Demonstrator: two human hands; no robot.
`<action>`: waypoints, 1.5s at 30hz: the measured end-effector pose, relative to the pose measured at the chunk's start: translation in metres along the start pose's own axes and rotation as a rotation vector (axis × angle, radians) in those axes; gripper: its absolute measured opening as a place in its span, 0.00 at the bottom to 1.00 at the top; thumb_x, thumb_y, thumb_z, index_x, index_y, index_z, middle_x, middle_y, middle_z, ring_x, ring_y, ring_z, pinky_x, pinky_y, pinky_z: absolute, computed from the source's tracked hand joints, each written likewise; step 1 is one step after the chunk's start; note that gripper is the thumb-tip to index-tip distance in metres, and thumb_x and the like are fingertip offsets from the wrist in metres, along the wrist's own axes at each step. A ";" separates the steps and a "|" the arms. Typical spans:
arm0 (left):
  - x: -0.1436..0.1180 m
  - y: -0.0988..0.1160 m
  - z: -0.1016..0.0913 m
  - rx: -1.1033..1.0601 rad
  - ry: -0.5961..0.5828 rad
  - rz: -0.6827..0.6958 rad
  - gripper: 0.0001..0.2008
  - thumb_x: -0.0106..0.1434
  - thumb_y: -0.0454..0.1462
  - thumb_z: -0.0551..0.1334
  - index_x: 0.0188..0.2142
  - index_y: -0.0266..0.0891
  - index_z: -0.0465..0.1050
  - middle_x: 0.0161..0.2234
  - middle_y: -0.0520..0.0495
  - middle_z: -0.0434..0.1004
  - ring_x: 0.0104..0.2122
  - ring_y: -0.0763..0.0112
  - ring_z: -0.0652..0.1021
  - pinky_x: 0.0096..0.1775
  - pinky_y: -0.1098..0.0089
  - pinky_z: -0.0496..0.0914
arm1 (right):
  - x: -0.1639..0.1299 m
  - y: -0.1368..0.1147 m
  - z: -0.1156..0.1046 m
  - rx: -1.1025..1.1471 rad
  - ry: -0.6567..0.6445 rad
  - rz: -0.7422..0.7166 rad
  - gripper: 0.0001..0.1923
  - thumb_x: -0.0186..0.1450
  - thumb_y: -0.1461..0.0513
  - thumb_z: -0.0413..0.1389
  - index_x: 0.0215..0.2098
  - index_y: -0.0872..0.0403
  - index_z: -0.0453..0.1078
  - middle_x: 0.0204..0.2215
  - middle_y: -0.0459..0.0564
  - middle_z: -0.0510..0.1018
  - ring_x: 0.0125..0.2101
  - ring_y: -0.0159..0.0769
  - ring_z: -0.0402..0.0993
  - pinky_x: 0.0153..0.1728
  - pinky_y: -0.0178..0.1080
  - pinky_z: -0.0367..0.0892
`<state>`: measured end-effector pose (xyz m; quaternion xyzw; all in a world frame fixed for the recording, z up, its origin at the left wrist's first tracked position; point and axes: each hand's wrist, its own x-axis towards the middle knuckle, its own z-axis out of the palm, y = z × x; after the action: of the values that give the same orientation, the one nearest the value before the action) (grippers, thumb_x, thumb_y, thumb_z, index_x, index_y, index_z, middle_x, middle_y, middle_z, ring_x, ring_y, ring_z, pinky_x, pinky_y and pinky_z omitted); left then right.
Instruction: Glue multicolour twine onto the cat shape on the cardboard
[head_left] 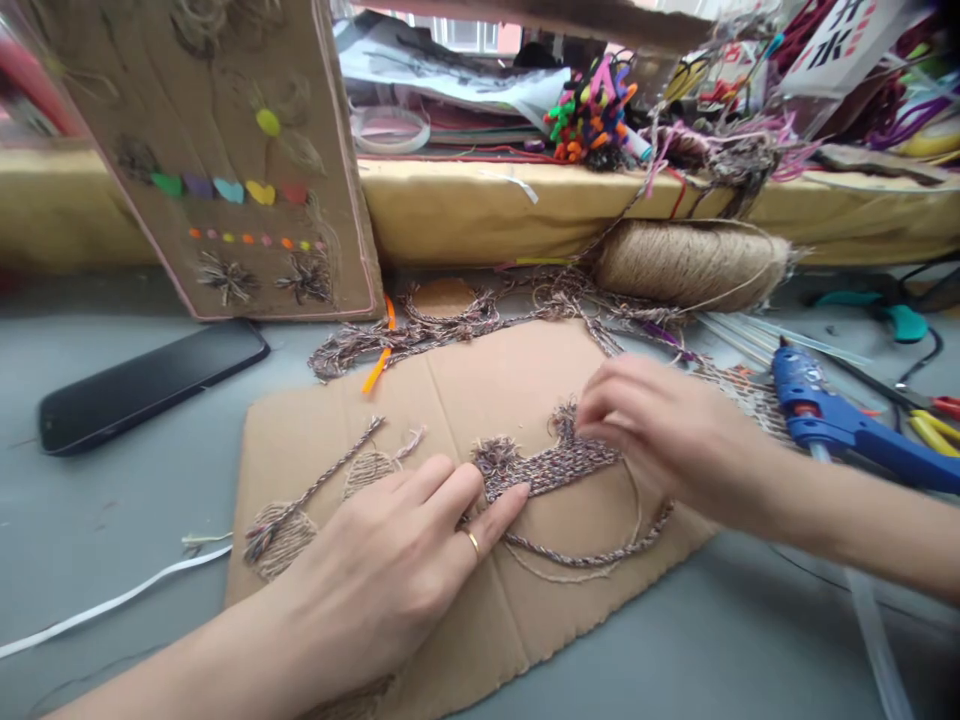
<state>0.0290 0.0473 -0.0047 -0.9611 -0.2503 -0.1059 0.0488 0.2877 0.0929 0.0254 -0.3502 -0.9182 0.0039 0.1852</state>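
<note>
A cardboard sheet [480, 640] lies under both hands, carrying a band of mottled purple-brown yarn rows [559, 470] with a frayed tuft [497, 452] at its upper left. My left hand [409, 545], a ring on one finger, presses the band's left end, fingers bent and close together. At the band's right end, my right hand [637, 420] pinches a frayed piece of the same yarn [564, 418]; its fingertips partly hide the grip. A twisted yarn cord [592, 555] curves below the band beside a thin twine strand. Twine patches [279, 540] and a short cord [334, 475] lie left.
A blue glue gun [832, 400] lies at right near pliers [930, 430]. Behind are a twine spool [694, 262] and loose braided yarn [360, 345]. A phone [154, 385] and an upright decorated cardboard panel [247, 220] stand or lie at left.
</note>
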 end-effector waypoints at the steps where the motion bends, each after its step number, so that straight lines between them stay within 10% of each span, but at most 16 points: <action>1: 0.000 0.000 0.000 -0.003 0.000 -0.001 0.22 0.67 0.30 0.47 0.60 0.32 0.57 0.33 0.43 0.65 0.32 0.65 0.66 0.32 0.63 0.69 | 0.002 0.009 -0.009 -0.037 0.062 0.050 0.07 0.67 0.63 0.48 0.31 0.55 0.65 0.30 0.51 0.71 0.32 0.36 0.66 0.32 0.38 0.62; 7: -0.001 0.000 0.001 -0.001 -0.003 -0.004 0.22 0.67 0.29 0.47 0.60 0.31 0.57 0.33 0.43 0.65 0.32 0.65 0.66 0.32 0.64 0.69 | 0.005 0.033 -0.041 -0.236 0.041 0.242 0.16 0.69 0.57 0.45 0.26 0.53 0.65 0.23 0.48 0.69 0.24 0.34 0.65 0.25 0.39 0.58; 13: 0.000 -0.001 0.001 0.014 -0.016 0.009 0.22 0.67 0.30 0.47 0.61 0.30 0.55 0.35 0.43 0.66 0.33 0.64 0.67 0.34 0.63 0.69 | -0.013 0.002 -0.011 -0.138 -0.254 -0.345 0.19 0.70 0.63 0.44 0.58 0.57 0.61 0.57 0.52 0.68 0.57 0.39 0.60 0.55 0.45 0.60; 19: -0.003 -0.001 0.003 0.032 0.005 0.022 0.22 0.67 0.30 0.48 0.60 0.29 0.57 0.34 0.42 0.66 0.33 0.64 0.67 0.35 0.60 0.70 | -0.023 0.006 -0.020 -0.364 -0.087 -0.070 0.22 0.69 0.62 0.43 0.60 0.63 0.57 0.59 0.60 0.63 0.59 0.44 0.58 0.57 0.52 0.58; 22: -0.003 -0.002 0.004 0.011 0.042 0.040 0.21 0.66 0.29 0.48 0.59 0.27 0.58 0.35 0.42 0.67 0.33 0.65 0.67 0.35 0.61 0.71 | -0.035 0.000 -0.017 -0.292 -0.181 -0.172 0.26 0.69 0.58 0.45 0.62 0.61 0.53 0.61 0.58 0.59 0.60 0.41 0.56 0.56 0.49 0.61; 36: -0.005 0.002 -0.003 0.029 0.015 0.049 0.22 0.63 0.26 0.46 0.55 0.30 0.62 0.34 0.42 0.70 0.31 0.65 0.70 0.33 0.62 0.73 | -0.044 -0.010 -0.045 -0.003 0.012 0.321 0.17 0.68 0.62 0.45 0.54 0.56 0.64 0.48 0.55 0.75 0.48 0.39 0.71 0.47 0.45 0.67; 45: -0.029 0.027 -0.009 0.068 0.053 0.019 0.22 0.63 0.25 0.47 0.55 0.31 0.63 0.34 0.44 0.70 0.34 0.66 0.72 0.44 0.54 0.73 | -0.037 -0.014 -0.016 0.134 -0.230 0.185 0.06 0.61 0.61 0.58 0.29 0.57 0.70 0.30 0.45 0.75 0.35 0.32 0.72 0.35 0.39 0.70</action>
<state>0.0161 0.0091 -0.0041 -0.9581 -0.2434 -0.1220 0.0890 0.3096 0.0568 0.0302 -0.4172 -0.8949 0.1223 0.1009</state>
